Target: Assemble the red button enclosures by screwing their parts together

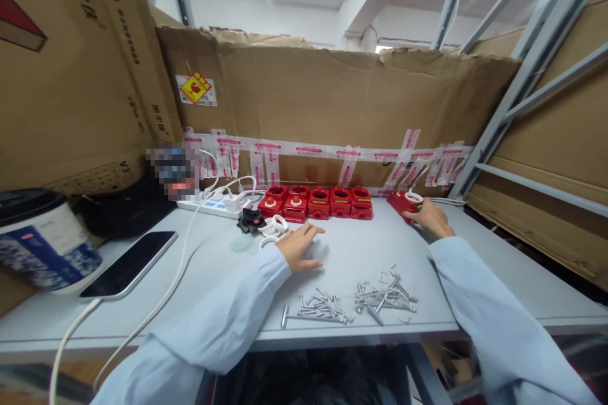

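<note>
Pale grey tabletop (342, 253), backed by a taped brown cardboard panel (342, 95). Right hand (433, 218): fingers closed on a red block-shaped housing (398, 206) topped with a white ring (413, 197). Left hand (299, 247): fingers spread, holding nothing. Beyond the left hand, reaching toward the right: row of five red housings (319, 205). Just beside the left wrist: loose white rings (280, 220). Nearer than both hands, between the sleeves: two heaps of silver metal screws (327, 304), one silver T-shaped rod (311, 317).

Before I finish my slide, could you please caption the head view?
Right hand holding a red unit, left hand open near white rings, loose metal pieces on the table.
</note>
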Tool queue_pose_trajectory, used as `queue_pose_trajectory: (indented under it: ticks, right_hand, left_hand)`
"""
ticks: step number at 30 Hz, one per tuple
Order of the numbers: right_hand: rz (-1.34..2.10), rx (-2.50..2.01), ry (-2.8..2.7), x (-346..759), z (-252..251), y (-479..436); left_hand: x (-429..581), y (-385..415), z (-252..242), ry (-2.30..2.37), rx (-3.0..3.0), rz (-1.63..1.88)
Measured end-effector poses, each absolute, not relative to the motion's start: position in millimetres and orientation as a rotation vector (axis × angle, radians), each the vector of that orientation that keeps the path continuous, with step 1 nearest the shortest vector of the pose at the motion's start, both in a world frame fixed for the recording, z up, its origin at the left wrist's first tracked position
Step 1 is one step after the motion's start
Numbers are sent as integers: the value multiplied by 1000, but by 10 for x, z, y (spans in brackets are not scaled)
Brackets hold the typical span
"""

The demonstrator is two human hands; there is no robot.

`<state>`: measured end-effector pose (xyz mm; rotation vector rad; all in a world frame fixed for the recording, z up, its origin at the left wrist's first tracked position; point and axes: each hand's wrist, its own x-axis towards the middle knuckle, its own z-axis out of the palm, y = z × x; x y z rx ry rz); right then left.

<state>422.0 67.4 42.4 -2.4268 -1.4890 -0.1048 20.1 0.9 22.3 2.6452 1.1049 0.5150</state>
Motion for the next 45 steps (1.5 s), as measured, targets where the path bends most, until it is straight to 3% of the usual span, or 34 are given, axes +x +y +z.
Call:
queue_pose_trajectory:
  ticks: [9, 21, 28, 34, 45]
  right_hand:
    - [-10, -2319, -1992, 4217, 458, 19]
    - [471, -1505, -2482, 2997, 644, 55]
    - [501, -1104, -2626, 2390, 594, 73]
    - [541, -1171, -2417, 2539, 705, 42]
    - [1015, -1204, -2464, 2620, 703, 20]
  left_hand:
    - [226, -11, 262, 1085, 2686, 435]
    - [180, 68, 266, 1046, 2686, 562]
    - [118, 172, 208, 972, 2565, 676]
    - [93, 199, 201, 903, 2475, 644]
    - [104, 128, 370, 798, 2441, 928]
